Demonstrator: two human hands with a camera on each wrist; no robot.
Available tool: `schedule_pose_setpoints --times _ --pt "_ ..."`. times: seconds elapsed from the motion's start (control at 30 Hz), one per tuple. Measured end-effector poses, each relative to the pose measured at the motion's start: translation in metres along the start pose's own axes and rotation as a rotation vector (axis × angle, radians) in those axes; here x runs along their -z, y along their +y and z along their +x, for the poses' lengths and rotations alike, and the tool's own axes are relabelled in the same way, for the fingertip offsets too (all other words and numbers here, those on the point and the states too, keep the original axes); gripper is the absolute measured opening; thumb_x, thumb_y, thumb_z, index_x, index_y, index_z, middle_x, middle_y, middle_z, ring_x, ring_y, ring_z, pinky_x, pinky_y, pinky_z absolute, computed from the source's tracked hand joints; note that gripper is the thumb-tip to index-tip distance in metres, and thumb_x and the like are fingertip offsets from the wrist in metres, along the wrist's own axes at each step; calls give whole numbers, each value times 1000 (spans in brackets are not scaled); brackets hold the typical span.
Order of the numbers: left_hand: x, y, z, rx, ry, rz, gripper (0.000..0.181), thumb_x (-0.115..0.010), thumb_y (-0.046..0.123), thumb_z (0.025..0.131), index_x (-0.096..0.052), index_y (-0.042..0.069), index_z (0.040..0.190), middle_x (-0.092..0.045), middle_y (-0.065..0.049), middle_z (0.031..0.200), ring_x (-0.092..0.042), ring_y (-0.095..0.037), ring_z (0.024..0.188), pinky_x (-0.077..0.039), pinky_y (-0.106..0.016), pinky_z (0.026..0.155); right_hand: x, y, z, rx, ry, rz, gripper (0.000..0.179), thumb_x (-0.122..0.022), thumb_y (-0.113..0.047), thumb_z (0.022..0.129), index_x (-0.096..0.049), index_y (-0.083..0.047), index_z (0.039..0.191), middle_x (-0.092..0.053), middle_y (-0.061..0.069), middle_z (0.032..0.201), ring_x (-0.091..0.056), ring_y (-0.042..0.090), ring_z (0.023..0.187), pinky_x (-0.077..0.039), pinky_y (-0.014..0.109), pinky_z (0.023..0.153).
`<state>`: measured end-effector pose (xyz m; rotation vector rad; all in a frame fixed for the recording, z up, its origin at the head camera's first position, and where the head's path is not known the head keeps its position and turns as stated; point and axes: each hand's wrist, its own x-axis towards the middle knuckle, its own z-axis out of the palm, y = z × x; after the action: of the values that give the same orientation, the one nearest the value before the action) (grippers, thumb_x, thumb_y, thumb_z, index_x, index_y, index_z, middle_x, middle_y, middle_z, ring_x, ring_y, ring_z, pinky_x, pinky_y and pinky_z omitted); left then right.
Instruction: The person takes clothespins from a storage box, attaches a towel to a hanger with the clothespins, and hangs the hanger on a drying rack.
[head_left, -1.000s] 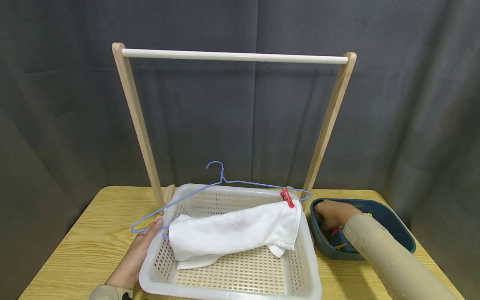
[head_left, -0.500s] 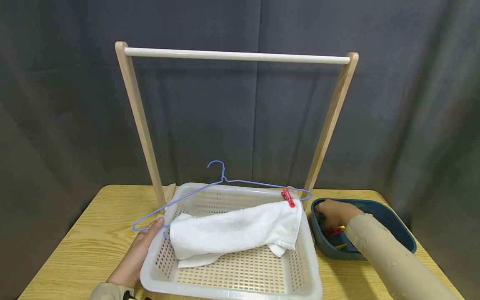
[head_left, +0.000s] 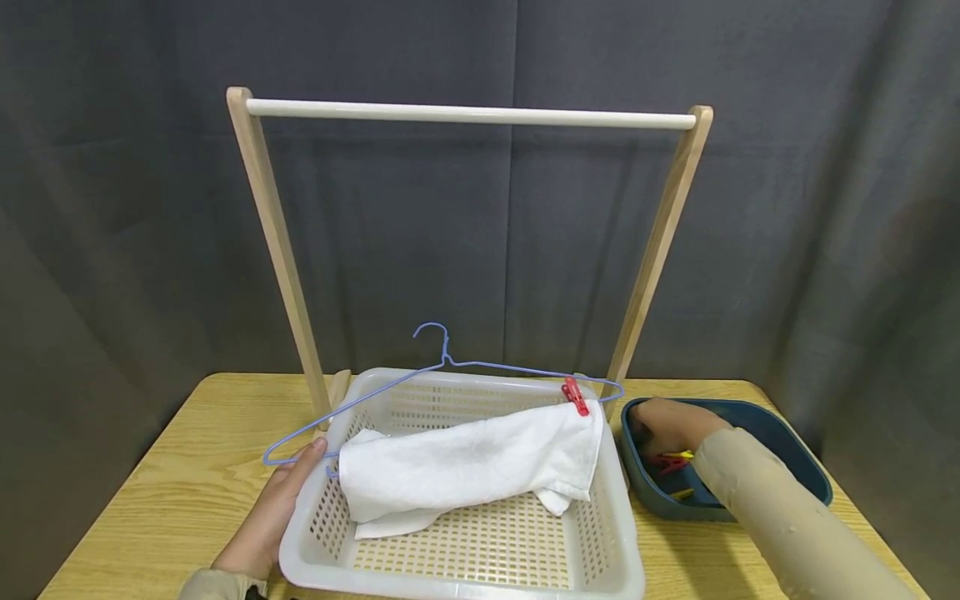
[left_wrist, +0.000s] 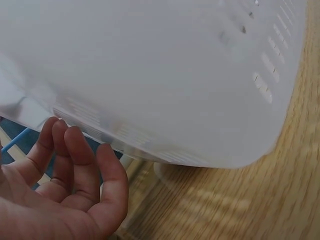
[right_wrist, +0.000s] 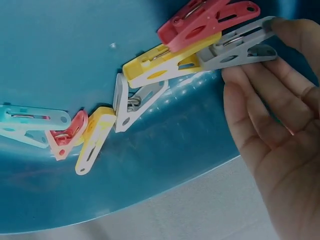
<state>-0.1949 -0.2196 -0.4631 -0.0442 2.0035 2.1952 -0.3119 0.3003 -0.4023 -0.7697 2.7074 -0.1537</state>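
Observation:
My left hand [head_left: 285, 492] grips the left rim of the white plastic basket [head_left: 457, 587]. Its thumb lies over the lower wire of a blue hanger [head_left: 390, 383], and its curled fingertips [left_wrist: 75, 137] meet the rim from below. A white towel [head_left: 465, 462] hangs over the hanger, with a red clothespin [head_left: 575, 396] near its right end. My right hand [head_left: 671, 425] reaches into a dark blue tub [head_left: 787, 450]. There its thumb and fingers pinch the handles of a grey clothespin [right_wrist: 237, 45]. A yellow clothespin [right_wrist: 165, 62] and a red clothespin [right_wrist: 200, 22] overlap the grey one.
Behind the basket stands a wooden rack with a white bar [head_left: 472, 112]. More clothespins lie in the tub, among them a white one [right_wrist: 135, 102] and a light blue one [right_wrist: 32, 122]. The wooden table [head_left: 172, 467] extends to the left.
Inside the tub my right hand has shifted slightly, and a yellow clothespin now shows beside the red one under it. My left hand, the basket and the towel stay put.

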Motion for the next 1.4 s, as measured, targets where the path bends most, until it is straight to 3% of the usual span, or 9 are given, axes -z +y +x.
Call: schedule_pose_setpoints --times 0.27,0.47,0.67,1.17,1.4 --pt "0 1 -1 -4 33 35 63 -30 48 111 -27 6 158 -49 -26 147 -61 -27 122 -53 -40 97 3 -1 -1 31 43 -20 19 -77 -2 82 -62 -11 76 -52 -7 67 -46 8 60 -41 25 56" --pt "-1 0 -1 -38 16 22 62 -31 45 111 -26 3 157 -47 -28 147 -61 -26 120 -54 -40 97 3 2 -3 16 46 7 12 -76 -3 82 -65 -7 83 -55 -4 70 -48 11 62 -45 27 58" --pt "-2 1 0 -64 10 32 62 -30 43 112 -27 0 156 -50 -29 144 -65 -22 115 -55 -40 94 3 7 -7 44 78 44 18 -79 -5 79 -63 -4 86 -54 -4 71 -47 10 62 -44 26 57" --pt "-1 -3 -3 -43 56 53 61 -31 44 112 -30 2 156 -57 -30 136 -65 -39 115 -57 -46 89 2 6 -4 14 35 117 25 -80 -5 75 -63 -8 92 -58 -2 78 -50 12 68 -47 29 62" --pt "-1 -2 -3 -44 59 49 62 -31 45 111 -31 1 156 -56 -30 137 -66 -35 113 -57 -46 88 4 4 -5 17 18 87 23 -80 -5 75 -69 -2 95 -65 1 83 -58 14 74 -54 33 67"
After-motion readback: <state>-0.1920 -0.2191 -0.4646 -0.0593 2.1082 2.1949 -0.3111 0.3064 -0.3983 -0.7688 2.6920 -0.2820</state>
